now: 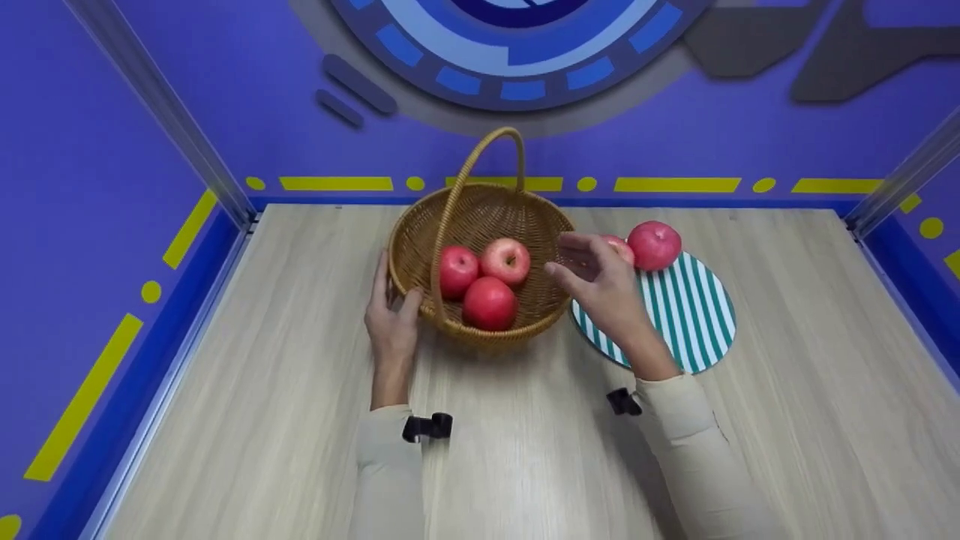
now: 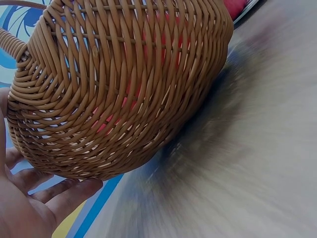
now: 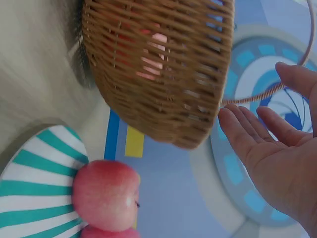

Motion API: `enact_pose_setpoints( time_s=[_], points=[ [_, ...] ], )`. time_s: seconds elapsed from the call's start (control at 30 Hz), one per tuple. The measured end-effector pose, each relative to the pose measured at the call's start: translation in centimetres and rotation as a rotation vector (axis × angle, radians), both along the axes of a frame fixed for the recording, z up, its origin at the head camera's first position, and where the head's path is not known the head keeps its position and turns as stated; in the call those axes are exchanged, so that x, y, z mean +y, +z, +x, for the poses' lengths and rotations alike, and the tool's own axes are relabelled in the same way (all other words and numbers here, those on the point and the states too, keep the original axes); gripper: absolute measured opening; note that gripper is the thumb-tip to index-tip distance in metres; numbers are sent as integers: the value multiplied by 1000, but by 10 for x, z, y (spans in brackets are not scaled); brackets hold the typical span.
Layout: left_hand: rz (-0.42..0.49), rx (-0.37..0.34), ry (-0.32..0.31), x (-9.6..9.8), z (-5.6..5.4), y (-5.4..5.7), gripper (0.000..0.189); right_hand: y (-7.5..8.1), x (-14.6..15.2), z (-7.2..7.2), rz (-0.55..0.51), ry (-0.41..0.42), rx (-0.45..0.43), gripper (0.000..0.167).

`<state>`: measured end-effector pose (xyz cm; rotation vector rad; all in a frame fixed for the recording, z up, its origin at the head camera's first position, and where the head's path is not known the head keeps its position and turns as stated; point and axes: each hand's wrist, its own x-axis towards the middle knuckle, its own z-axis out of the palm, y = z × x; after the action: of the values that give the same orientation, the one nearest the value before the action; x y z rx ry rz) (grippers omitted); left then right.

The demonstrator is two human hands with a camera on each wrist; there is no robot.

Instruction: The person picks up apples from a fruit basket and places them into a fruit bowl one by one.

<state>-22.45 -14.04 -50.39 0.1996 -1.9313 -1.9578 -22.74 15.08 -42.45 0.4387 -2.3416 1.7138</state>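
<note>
A brown wicker basket [image 1: 405,247] with a tall arched handle holds three red apples [image 1: 490,304]. My left hand [image 1: 391,330] grips its left side, thumb at the rim and fingers along the outer wall. In the left wrist view, the fingers of that hand [image 2: 44,198] lie against the weave. My right hand [image 1: 604,289] is beside the basket's right rim, fingers extended and holding nothing. In the right wrist view, this hand [image 3: 277,153] has its fingertips close to the rim; whether they touch it, I cannot tell.
Right of the basket lies a round green-and-white striped mat [image 1: 694,315]. Two more apples are at its back edge, one apple [image 1: 655,246] in plain sight and the other partly behind my right hand. Blue patterned panels [image 1: 247,90] wall the wooden table [image 1: 262,420].
</note>
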Motion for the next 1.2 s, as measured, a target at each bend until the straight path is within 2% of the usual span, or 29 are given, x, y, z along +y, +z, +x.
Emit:
enact_pose_setpoints(
  time_s=[0.37, 0.63, 0.97, 1.2],
  points=[
    [-6, -5, -7, 0, 1, 1, 80, -3, -27, -12, 77, 70, -37, 46],
    [3, 33, -10, -1, 0, -1, 79, -7, -41, -20, 152, 93, -43, 49],
    [16, 30, -8, 2, 1, -1, 81, -10, -49, -24, 261, 78, -44, 46],
    [-55, 34, 8, 3, 1, 0, 79, -14, -49, -24, 296, 66, -67, 43]
  ],
)
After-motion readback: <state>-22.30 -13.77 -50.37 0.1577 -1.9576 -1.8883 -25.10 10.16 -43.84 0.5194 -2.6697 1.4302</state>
